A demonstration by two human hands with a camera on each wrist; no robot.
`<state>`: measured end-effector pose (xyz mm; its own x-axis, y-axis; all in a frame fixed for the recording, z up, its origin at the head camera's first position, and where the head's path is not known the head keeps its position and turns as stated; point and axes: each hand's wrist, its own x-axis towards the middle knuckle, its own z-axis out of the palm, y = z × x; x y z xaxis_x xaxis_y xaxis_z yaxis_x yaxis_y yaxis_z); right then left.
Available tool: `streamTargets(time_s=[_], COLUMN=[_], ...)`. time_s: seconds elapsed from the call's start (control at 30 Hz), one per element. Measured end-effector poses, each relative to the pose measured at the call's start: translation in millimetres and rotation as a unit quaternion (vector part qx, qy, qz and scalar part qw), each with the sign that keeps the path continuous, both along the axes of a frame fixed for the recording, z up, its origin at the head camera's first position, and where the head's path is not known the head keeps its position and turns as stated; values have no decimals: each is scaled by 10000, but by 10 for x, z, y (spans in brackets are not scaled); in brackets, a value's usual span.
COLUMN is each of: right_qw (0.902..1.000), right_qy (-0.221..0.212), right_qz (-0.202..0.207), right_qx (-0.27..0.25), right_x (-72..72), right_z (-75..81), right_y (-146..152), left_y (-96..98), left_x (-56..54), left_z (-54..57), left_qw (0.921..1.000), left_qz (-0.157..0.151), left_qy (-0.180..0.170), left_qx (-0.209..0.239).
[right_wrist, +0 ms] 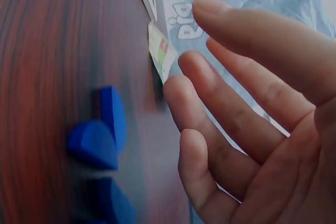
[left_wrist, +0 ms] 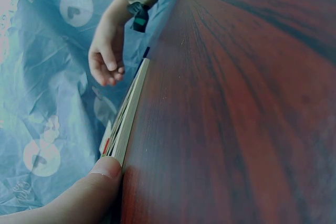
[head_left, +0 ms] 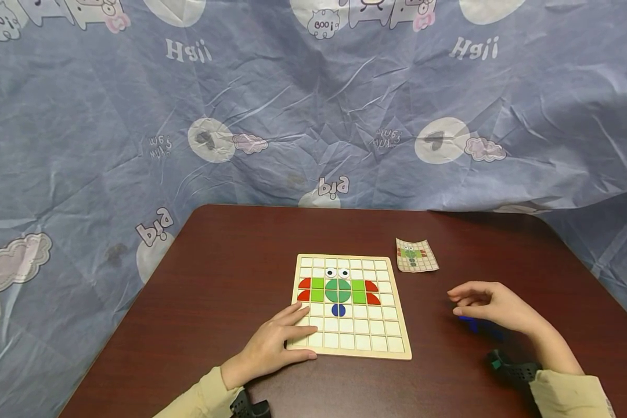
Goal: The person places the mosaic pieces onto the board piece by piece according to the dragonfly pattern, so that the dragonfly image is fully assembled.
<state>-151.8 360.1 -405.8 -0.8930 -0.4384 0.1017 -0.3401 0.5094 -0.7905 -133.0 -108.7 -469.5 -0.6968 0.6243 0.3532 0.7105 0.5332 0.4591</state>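
A pale wooden grid board point(head_left: 363, 326) lies on the table with a figure of coloured tiles. The figure has two round eyes, a green middle point(head_left: 331, 292), light green squares, red quarter pieces and a blue round part point(head_left: 338, 310). My left hand point(head_left: 271, 342) rests on the board's near left corner, fingers spread over it and thumb point(left_wrist: 105, 169) at its edge. To the right, my right hand point(head_left: 496, 307) hovers over the table, fingers loosely bent and nothing between them. Beneath it lie several blue curved pieces point(right_wrist: 94, 142), partly hidden by the hand in the head view.
A small pattern card point(head_left: 417, 265) with a similar coloured figure lies beyond the board's right edge, its corners curled. The dark wood table point(head_left: 240, 261) meets a hanging blue printed cloth point(head_left: 292, 116) at the back. Each wrist wears a black strap.
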Motion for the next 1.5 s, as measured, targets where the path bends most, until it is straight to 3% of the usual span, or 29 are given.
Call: streamTargets(time_s=[0.43,0.67,0.93,1.13,1.5], right_qw=[9996,9984,9986,9986,9984], right_qy=[-168,-466,-120,-247,-371], right_qz=[-95,-44,-101,-297,-190], right_qx=[222,320,498,374,375], right_x=[-41,-54,-61,-54,-71], right_z=[-161,-197,-215,-231,-236], right_y=[134,159,188,221,232], left_y=[-1,-2,-2,-4,-4], left_x=[0,4,7,4,5], left_z=[5,5,4,-1,5], left_qw=[10000,10000,10000,10000,10000], left_qz=[-8,8,2,-14,-15], left_qy=[33,-10,-45,31,10], left_qx=[-11,10,57,40,70])
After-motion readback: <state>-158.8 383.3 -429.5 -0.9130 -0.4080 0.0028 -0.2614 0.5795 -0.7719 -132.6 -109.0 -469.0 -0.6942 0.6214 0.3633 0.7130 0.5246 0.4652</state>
